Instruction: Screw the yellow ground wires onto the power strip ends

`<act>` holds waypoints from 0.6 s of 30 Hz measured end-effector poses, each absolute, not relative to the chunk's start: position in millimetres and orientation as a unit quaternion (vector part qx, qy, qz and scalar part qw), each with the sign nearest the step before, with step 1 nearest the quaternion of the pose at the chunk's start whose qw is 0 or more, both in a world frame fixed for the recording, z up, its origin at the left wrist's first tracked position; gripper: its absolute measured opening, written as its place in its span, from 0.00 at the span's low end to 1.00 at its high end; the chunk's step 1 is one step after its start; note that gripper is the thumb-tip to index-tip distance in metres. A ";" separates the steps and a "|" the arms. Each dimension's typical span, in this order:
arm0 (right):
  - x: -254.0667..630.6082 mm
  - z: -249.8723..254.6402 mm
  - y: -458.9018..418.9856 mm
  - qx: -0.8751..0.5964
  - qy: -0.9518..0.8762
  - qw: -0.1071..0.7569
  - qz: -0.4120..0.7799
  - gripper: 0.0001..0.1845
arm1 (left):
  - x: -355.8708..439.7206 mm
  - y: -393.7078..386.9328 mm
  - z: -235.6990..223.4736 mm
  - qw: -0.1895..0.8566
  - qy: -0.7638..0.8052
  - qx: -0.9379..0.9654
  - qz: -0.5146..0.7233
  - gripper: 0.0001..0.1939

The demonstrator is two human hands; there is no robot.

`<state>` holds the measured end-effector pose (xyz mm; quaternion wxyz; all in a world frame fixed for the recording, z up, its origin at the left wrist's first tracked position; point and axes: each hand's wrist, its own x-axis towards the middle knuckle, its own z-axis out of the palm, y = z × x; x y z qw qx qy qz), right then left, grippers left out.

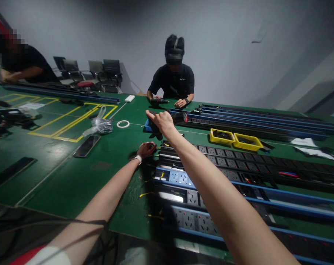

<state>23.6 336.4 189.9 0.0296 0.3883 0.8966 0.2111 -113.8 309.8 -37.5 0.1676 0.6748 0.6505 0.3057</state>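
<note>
My right hand [161, 120] is raised over the green table [73, 176], fingers wrapped round a black electric screwdriver [178, 117] with a red band, its body pointing right. My left hand [146, 149] rests lower, fingers curled at the left end of a long black power strip [224, 154]; what it pinches is too small to see. Several power strips with blue rails [183, 180] lie side by side in front of me, some with loose yellow wires.
Two yellow trays [234, 139] stand behind the strips. A phone [86, 146], a plastic bag [100, 125], a white ring [123, 124] lie to the left. One person sits across the table with a tool, another at far left. Long blue rails [266, 121] stretch right.
</note>
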 end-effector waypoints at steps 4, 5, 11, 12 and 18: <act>30.1 187.8 337.8 0.405 0.890 0.018 0.208 0.37 | -113.4 309.3 -37.4 0.154 0.652 0.676 0.307 0.26; 30.9 187.3 338.2 0.408 0.889 0.017 0.208 0.37 | -113.3 309.4 -37.7 0.152 0.652 0.677 0.307 0.26; 35.2 186.5 340.7 0.413 0.885 0.025 0.212 0.37 | -114.0 312.4 -42.4 0.152 0.646 0.685 0.300 0.27; 36.2 186.0 341.6 0.413 0.885 0.024 0.213 0.37 | -114.3 313.1 -43.4 0.153 0.644 0.688 0.297 0.27; 41.2 182.2 348.6 0.418 0.881 0.015 0.221 0.37 | -113.9 314.2 -45.6 0.145 0.650 0.685 0.296 0.27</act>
